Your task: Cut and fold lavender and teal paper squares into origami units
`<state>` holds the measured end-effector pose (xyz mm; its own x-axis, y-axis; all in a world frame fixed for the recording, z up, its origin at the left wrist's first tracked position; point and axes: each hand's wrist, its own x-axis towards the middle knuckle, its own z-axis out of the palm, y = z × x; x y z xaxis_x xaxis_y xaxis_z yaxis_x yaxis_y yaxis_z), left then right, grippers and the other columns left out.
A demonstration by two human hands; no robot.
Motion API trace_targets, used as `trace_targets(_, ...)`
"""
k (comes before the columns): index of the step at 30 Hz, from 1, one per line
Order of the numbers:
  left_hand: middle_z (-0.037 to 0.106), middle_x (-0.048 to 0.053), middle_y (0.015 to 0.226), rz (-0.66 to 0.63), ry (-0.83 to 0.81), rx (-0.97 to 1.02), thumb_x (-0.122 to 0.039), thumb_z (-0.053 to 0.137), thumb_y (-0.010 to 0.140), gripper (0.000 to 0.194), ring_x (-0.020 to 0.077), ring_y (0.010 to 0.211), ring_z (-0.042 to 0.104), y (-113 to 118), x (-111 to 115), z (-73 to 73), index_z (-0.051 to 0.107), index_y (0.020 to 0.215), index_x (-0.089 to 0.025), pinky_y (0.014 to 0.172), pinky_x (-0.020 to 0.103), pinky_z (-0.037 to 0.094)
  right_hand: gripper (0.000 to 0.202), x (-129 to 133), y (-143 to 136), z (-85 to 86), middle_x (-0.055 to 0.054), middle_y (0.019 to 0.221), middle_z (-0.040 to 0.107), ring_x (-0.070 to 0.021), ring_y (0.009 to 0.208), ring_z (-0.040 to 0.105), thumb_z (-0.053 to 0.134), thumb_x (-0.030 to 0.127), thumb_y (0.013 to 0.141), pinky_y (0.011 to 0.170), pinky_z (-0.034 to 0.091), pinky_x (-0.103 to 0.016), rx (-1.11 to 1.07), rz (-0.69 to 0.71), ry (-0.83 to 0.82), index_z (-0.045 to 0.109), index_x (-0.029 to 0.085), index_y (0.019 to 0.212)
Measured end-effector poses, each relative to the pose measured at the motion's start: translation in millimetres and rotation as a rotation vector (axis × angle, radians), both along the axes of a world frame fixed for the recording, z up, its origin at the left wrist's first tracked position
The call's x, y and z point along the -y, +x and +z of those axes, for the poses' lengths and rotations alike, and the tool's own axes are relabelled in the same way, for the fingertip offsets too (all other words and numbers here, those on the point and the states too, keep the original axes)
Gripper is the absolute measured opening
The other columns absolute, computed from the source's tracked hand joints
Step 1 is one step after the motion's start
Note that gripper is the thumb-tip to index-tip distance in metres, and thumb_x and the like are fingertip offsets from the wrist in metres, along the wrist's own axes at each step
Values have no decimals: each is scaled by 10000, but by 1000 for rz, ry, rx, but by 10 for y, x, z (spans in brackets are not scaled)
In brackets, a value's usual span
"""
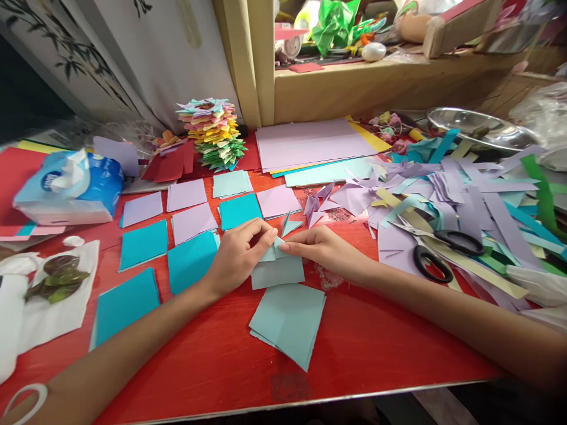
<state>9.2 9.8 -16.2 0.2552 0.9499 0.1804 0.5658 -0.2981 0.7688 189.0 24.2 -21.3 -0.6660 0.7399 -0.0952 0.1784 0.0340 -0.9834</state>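
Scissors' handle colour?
Black handles, showing best in the head view.

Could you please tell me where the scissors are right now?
In the head view, the scissors lie on the right side of the table, open, atop the purple and pale green paper strips, beyond the right forearm.

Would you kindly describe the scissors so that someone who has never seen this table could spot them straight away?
On the red table, find the heap of paper strips at the right, in front of the metal bowl. The scissors lie on its left part, tips pointing away and left. Two black loop handles set them apart from the strips.
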Motion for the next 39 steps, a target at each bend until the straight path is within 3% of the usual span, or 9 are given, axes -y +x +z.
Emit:
trace_targets(4,486,-14,627,-29,-61,41,-396,437,850,299,103,580,421,1,-10,9,509,662,-176,518,212,333,397,13,-10,-19,35,578,317,-75,519,283,490,462,815,490,242,-243,26,-51,38,407,169,560)
trace_targets(9,516,-13,647,-105,-98,94,-366,521,813,239,106,610,445,-8,-26,12,537,671,-174,549,214,363,371,7,-4,-29,24,552,384,-80,496,327,517,481,786,456,242,-241,41,-86,29,523,157,607)
trace_targets(13,461,-32,594,-26,-144,196,-373,528,816,239,83,548,394,-20,-32,-3,540,681,-176,494,206,333,339,4,0,-51,30,561,414,-68,483,340,536,461,784,447,240,-228,-23,-179,-42,547,148,652)
trace_targets(18,490,-32,574,68,-175,354,-352,569,793,206,73,506,423,-32,-77,-34,543,698,-171,468,200,343,274,1,-17,-92,14,651,525,-79,565,470,544,416,800,543,375,-226,-249,-334,-120,583,154,730)
trace_targets(21,566,-26,604,102,-181,429,-349,578,788,185,69,459,451,-35,-96,-47,525,755,-174,464,210,369,202,-10,-35,-90,-18,819,604,-113,698,574,568,354,799,668,473,-265,-389,-291,-185,580,167,874)
trace_targets(24,613,-18,662,50,-224,414,-356,574,790,192,73,455,487,-30,-80,-45,501,785,-178,487,221,407,201,-13,-40,-81,-39,891,631,-134,774,617,626,298,758,743,509,-293,-362,-262,-156,566,155,886)
trace_targets(30,555,-46,610,-86,-279,247,-357,572,790,177,74,505,489,-13,-41,-31,570,792,-180,492,194,396,190,9,-22,-74,-37,754,665,-132,675,649,614,299,767,665,530,-264,-226,-242,-89,581,136,858)
trace_targets(39,508,-59,591,-23,-279,245,-387,581,781,238,52,480,466,-29,-64,-42,538,691,-171,494,179,378,155,11,-26,-99,-33,782,636,-145,699,635,576,284,785,660,513,-277,-148,-217,-85,562,148,859)
